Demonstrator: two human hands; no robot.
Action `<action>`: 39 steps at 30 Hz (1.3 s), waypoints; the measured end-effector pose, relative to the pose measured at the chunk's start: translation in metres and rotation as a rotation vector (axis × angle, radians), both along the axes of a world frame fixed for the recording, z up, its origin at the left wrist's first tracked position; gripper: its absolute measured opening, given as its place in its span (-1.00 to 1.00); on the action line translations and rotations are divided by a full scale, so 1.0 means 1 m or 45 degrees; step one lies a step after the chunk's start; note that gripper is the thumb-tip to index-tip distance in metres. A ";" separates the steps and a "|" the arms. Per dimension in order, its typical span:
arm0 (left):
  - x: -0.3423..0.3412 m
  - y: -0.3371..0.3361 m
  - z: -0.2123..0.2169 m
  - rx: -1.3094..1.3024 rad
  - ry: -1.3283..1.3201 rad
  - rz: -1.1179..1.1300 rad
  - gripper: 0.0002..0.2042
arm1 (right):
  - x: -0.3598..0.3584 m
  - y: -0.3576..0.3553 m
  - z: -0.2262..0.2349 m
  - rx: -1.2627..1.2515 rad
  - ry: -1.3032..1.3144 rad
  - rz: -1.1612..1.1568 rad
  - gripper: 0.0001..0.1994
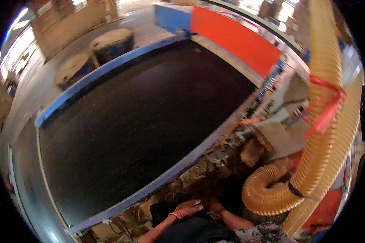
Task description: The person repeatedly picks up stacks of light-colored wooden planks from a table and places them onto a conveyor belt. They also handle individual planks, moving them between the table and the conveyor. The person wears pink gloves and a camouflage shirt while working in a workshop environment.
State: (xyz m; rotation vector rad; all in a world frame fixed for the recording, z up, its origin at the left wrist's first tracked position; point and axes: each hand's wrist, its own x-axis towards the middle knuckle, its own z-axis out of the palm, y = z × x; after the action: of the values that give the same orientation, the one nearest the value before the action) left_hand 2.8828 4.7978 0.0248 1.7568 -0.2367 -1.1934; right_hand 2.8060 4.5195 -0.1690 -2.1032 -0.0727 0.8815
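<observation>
My left hand (188, 209), in a pale pinkish knit glove, is at the bottom middle, in front of my dark clothing. Its fingers stretch to the right, slightly apart, and nothing shows in them. Close by on the right is my right hand (213, 207), in a darker brownish glove below a camouflage sleeve (255, 234). Shadow and blur hide its fingers, so any hold is unclear. Beyond both hands lies a large dark flat bed (146, 117), with a blue-grey rail (166, 173) along its near side.
Ribbed yellowish hoses (322, 133), tied with a red strip (325, 106), hang at the right. Brown scraps (198, 174) litter the strip before the rail. Red (233, 38) and blue (172, 18) panels stand at the far end. Two drums (111, 44) stand past the blue far rail (109, 71).
</observation>
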 end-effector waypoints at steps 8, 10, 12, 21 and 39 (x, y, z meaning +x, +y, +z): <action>-0.024 -0.057 0.021 0.059 -0.051 -0.241 -0.38 | -0.090 0.020 -0.002 0.292 0.035 -0.536 -0.51; -0.026 -0.064 0.017 0.050 -0.023 -0.284 -0.40 | -0.091 0.022 0.007 0.150 -0.105 -0.410 -0.51; -0.020 -0.059 0.021 0.083 0.019 -0.291 -0.39 | -0.076 0.024 0.053 -0.002 -0.005 -0.310 -0.52; 0.023 -0.036 0.000 -0.041 0.024 -0.506 -0.29 | -0.125 -0.002 0.000 -0.584 -0.181 0.049 -0.54; 0.041 0.013 -0.018 -0.245 0.312 -0.436 -0.29 | -0.251 0.048 -0.037 -0.369 -0.414 -0.443 -0.75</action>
State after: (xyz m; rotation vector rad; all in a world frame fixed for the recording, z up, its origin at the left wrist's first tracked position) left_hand 2.9240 4.8104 0.0068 1.4224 -0.5031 -1.5618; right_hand 2.5550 4.5677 -0.2060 -2.4157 0.2586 0.3537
